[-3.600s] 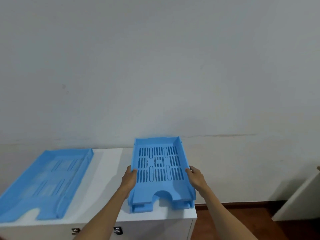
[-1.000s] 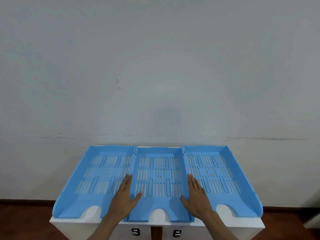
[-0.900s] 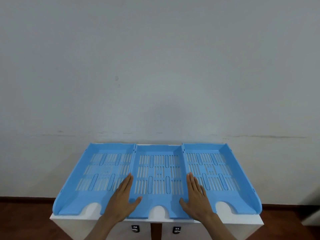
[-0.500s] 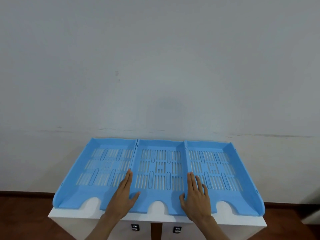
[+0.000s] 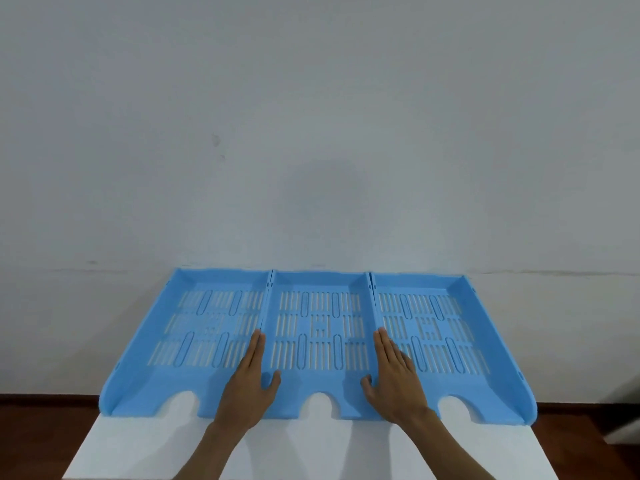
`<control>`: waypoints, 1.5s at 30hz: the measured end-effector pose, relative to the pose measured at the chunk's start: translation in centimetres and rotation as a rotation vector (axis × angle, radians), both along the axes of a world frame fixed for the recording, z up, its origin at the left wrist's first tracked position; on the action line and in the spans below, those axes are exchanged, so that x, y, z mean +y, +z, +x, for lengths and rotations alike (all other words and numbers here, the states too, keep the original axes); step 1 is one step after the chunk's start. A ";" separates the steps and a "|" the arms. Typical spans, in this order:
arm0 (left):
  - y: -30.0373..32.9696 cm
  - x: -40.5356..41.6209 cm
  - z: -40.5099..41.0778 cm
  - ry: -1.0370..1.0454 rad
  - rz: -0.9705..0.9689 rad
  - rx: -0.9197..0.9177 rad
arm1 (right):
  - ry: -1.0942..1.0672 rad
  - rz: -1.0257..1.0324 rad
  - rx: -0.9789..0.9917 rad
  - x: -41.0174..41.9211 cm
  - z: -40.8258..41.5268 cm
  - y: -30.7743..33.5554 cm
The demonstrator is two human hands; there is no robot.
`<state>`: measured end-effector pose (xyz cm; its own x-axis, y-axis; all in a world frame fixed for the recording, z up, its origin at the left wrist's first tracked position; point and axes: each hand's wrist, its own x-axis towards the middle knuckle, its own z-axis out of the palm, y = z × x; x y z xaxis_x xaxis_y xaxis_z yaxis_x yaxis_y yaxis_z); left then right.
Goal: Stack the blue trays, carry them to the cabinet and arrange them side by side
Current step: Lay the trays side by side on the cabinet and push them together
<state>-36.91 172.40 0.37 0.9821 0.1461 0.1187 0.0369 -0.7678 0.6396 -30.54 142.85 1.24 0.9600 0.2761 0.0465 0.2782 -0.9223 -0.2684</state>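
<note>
Three light blue slotted trays lie side by side on the white cabinet top (image 5: 311, 452), their walls touching and their notched fronts toward me: the left tray (image 5: 194, 327), the middle tray (image 5: 318, 327) and the right tray (image 5: 450, 327). My left hand (image 5: 251, 386) lies flat over the seam between the left and middle trays. My right hand (image 5: 394, 382) lies flat over the seam between the middle and right trays. Both thumbs reach into the middle tray. Neither hand grips anything.
A plain grey-white wall (image 5: 311, 133) rises directly behind the trays. Dark brown floor (image 5: 41, 431) shows on both sides of the cabinet. A strip of bare cabinet top lies between the tray fronts and the near edge.
The three trays have slid back toward the wall under my flat hands, so more white cabinet top shows in front of them. Earlier, only one tray lay on the cabinet beside the stack.
</note>
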 end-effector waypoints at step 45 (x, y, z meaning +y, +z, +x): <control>-0.1 2.6 -3.7 -0.195 0.203 0.064 | 0.082 -0.227 0.180 -8.1 -1.9 -1.7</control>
